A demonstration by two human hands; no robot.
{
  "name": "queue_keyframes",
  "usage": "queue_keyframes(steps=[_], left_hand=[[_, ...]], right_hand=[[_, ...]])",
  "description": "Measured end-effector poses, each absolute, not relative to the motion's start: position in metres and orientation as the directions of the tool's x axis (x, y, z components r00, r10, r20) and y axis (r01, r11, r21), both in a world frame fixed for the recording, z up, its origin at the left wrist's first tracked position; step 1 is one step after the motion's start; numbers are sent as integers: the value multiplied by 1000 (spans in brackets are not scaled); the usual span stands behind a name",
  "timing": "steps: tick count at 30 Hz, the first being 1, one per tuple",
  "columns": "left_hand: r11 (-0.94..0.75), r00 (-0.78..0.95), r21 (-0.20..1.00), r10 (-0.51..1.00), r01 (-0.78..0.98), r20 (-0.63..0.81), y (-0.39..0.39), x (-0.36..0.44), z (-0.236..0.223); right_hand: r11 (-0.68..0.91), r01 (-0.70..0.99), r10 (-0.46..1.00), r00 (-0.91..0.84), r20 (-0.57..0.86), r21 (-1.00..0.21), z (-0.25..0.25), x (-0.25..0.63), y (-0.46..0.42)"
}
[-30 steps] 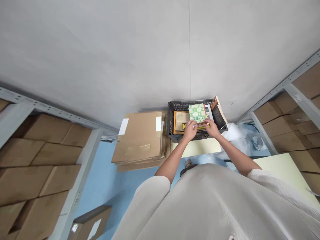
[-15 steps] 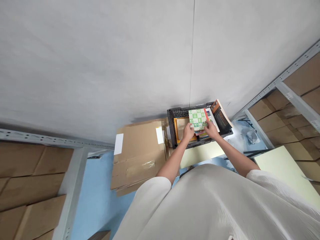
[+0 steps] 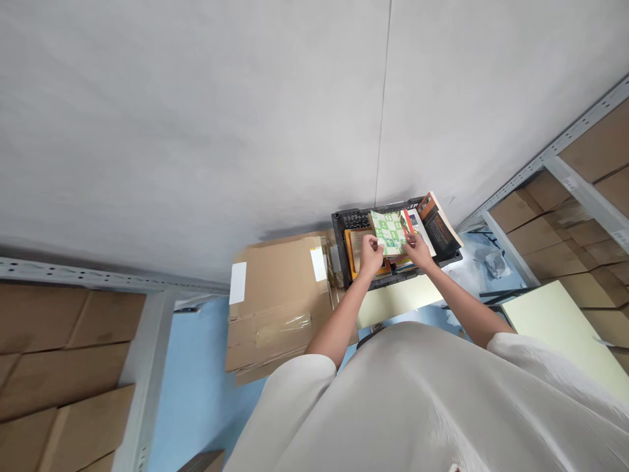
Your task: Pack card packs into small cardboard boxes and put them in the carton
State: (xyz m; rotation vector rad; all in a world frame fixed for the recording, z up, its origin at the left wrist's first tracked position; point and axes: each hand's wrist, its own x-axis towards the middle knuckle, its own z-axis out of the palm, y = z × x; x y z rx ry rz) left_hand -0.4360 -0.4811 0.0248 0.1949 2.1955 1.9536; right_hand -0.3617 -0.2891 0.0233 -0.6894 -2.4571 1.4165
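Note:
A black plastic crate (image 3: 344,226) stands against the grey wall, filled with books. Over the crate I hold a green-and-white checked book (image 3: 389,231) with both hands. My left hand (image 3: 369,255) grips its left near corner and my right hand (image 3: 417,250) grips its right near edge; the book is tilted. Beneath it lie an orange book (image 3: 352,257) and other books. A dark book with an orange band (image 3: 439,226) leans on the crate's right rim.
A stack of flat cardboard boxes (image 3: 278,295) lies left of the crate. A pale yellow board (image 3: 396,298) sits in front of the crate and another pale yellow board (image 3: 565,334) to the right. Metal shelves with cartons (image 3: 570,216) flank both sides. The floor (image 3: 196,373) is blue.
The green-and-white book has tilted and lifted slightly in my hands. My view has shifted a little to the left and up relative to the crate.

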Motion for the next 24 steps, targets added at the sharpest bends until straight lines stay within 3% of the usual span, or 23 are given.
queue_keyframes(steps=[8,14,19,24], left_hand=[[19,-947,991,298,133,121,-464,-405,75],[23,-902,982,398,188,164,-418,-362,104],[-39,-837,965,490,258,243,-358,-301,121],[52,-772,957,605,284,196,-280,-221,110]], right_hand=[[373,142,565,-818,103,-917,74,-339,-267],[349,49,629,-753,195,-936,106,-282,-232],[397,60,731,-625,276,-916,118,-198,-184],[374,156,829,-499,254,-914,105,-86,-121]])
